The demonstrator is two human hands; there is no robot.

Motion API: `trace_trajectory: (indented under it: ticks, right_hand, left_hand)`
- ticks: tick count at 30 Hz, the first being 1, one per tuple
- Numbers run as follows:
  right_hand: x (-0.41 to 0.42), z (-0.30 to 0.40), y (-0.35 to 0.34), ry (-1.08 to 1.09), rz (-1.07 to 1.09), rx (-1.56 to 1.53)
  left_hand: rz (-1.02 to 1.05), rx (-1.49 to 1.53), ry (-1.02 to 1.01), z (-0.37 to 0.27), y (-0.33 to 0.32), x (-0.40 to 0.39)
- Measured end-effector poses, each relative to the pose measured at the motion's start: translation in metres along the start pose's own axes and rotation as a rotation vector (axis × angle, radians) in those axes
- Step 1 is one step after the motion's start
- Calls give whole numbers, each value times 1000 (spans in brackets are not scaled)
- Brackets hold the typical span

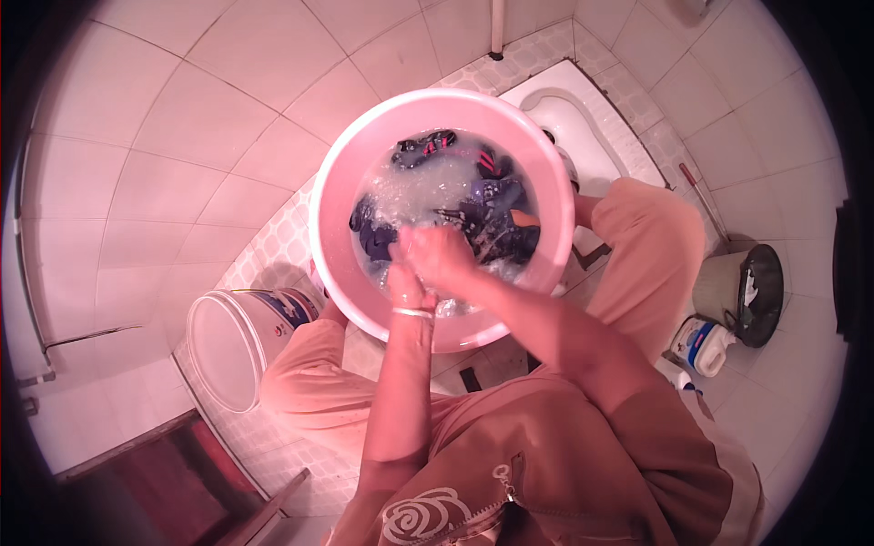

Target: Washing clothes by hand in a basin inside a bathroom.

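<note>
Between my knees stands a large pink plastic basin (334, 273) holding cloudy, sudsy water. Dark wet garments (502, 211) with pink and orange parts lie in the water, mostly on the right and at the far side. My left hand (408, 276), with a light bracelet at its wrist, is close against my right hand (440, 252) over the near middle of the basin. The fingers of both hands are bunched and partly blurred. Whether any cloth is between them cannot be told. Dark navy cloth (374, 235) lies just beyond them at the left.
A white plastic bucket (222, 351) lies or leans at my left. Behind the basin is a white squat toilet (573, 116). At my right are a waste bin (761, 297), a white jug-like bottle (713, 351) and a red-ended stick (696, 188) against the tiled wall.
</note>
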State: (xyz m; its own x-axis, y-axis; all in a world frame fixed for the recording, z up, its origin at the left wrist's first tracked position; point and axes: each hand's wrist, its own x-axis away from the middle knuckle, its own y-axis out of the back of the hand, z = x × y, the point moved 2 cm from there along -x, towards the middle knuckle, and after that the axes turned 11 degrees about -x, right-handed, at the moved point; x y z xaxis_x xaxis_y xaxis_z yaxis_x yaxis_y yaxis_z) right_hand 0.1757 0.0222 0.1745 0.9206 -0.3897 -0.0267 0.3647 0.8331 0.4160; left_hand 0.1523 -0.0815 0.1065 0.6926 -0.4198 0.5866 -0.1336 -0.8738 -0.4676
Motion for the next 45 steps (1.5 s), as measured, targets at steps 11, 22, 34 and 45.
trace_trajectory:
  ticks: [11,22,34,45]
  right_hand:
    - [-5,-39,53,-337,379,-365]
    - [16,-44,54,-600,60,-1178]
    - [69,34,-15,410,239,330]
    - [71,26,-6,483,25,-78]
  left_hand:
    - [231,-251,-118,-58,-19,37]
    - [306,-487,-279,-32,-5,58]
    - [515,343,-138,31,-5,12]
    - [545,101,63,-2,19,6]
